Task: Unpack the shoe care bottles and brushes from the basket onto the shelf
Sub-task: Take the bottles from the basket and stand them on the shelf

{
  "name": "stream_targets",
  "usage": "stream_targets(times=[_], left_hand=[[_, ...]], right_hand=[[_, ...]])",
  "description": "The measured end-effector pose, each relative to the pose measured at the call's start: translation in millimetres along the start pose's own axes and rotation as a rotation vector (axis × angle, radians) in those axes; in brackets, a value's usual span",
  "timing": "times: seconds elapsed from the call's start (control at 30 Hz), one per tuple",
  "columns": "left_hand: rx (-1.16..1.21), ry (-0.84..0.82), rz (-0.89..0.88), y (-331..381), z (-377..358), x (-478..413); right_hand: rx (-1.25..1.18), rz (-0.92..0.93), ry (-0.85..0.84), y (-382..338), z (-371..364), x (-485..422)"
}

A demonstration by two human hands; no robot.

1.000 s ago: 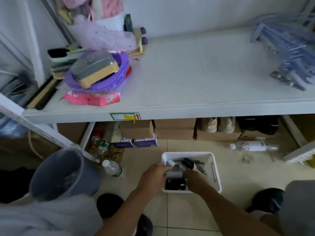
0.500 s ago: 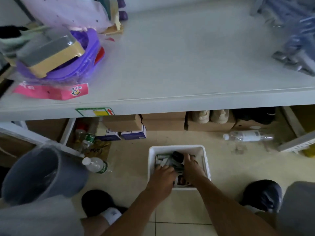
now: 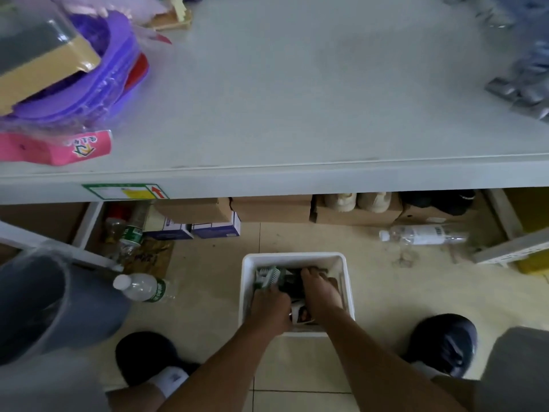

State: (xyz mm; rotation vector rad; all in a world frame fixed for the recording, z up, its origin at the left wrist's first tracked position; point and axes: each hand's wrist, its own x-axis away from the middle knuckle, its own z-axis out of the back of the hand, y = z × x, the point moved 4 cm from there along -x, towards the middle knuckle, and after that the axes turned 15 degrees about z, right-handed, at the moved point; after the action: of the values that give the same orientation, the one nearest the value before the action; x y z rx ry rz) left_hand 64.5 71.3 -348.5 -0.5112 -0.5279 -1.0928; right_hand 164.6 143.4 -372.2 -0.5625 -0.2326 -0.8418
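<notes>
A white basket (image 3: 294, 257) stands on the tiled floor below the shelf (image 3: 297, 99), between my feet. Both my hands are inside it. My left hand (image 3: 271, 306) is curled round the handle of a green and white brush (image 3: 269, 278) at the basket's left side. My right hand (image 3: 322, 294) lies over dark bottles (image 3: 292, 282), its fingertips bent down among them; what they hold is hidden. A small brown-and-white labelled container (image 3: 301, 315) shows between my wrists.
On the shelf's left sit stacked purple basins (image 3: 89, 84) and a pink packet (image 3: 59, 150); blue-grey hangers (image 3: 520, 84) lie at its right. A grey bucket (image 3: 44, 307) and a water bottle (image 3: 142, 288) are left of the basket. Another bottle (image 3: 421, 234) and cardboard boxes (image 3: 193, 209) lie under the shelf.
Both hands have pushed further into the basket. My left hand has curled round the green brush, and my right hand has slid forward over the dark bottles. The view has dropped closer.
</notes>
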Motion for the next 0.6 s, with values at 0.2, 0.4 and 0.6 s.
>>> stream_targets(times=[0.2,0.4,0.6], left_hand=[[0.350,-0.060,-0.022,-16.2,40.8,33.6],[0.361,0.090,-0.165,-67.6,128.2,91.4],[0.411,0.324,-0.282,-115.2,231.8,167.5]], right_hand=[[-0.173,0.058,0.075,-27.5,49.7,18.2],[-0.068,0.287,-0.068,-78.0,147.1,50.5],[-0.110,0.463,0.062,-138.8,247.3,103.6]])
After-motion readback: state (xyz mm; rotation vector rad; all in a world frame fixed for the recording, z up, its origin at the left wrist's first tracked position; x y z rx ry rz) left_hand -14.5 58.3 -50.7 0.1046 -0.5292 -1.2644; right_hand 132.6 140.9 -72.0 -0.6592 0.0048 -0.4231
